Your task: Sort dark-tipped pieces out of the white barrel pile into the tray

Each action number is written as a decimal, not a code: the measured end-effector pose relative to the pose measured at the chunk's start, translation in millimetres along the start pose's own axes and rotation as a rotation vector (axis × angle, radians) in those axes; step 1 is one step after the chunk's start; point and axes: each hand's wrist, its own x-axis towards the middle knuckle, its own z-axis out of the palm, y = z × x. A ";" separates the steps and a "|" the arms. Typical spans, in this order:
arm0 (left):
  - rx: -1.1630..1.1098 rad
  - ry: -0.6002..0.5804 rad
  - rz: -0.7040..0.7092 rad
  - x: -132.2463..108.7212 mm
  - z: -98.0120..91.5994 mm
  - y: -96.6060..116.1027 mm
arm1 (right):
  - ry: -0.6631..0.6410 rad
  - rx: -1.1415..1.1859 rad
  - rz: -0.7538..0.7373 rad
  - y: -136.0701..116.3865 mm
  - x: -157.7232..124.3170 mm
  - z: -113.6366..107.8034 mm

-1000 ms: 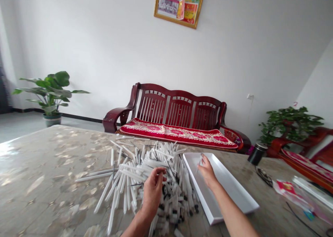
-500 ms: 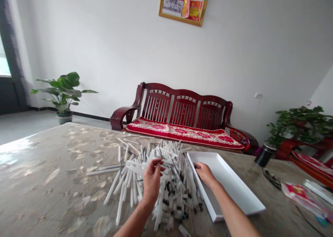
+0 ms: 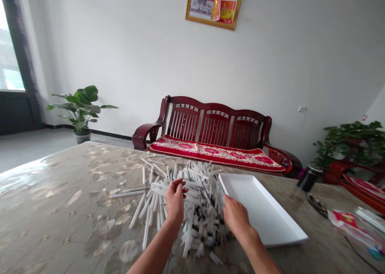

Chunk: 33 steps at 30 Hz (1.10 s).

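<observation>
A large heap of white plastic tubes, many with black parts at one end, lies crisscrossed on the marbled table. My left hand rests on the heap's left side, fingertips pinched together among the tubes. Whether it grips one is hidden. My right hand sits at the heap's right side, fingers down against the tubes, just beside the left edge of a shallow white rectangular tray. Nothing lies in the tray.
A black canister, a black cable and a red printed plastic packet lie on the table's right part. Beyond the far edge stands a dark-red wooden sofa, with potted plants on the floor.
My right hand has moved off the tray's left edge and onto the heap. My left hand has stayed over the heap. The whole view has shifted as my head turned left.
</observation>
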 end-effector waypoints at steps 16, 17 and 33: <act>0.213 -0.486 0.080 -23.5 -9.8 -24.6 | 0.127 0.704 0.118 6.1 21.1 -0.3; 0.217 -0.519 0.061 -24.8 -8.6 -25.1 | 0.131 0.831 0.081 0.2 22.2 -1.4; -0.043 -0.337 -0.174 -19.4 -9.5 -16.7 | 0.194 0.655 -0.019 -40.1 42.0 9.6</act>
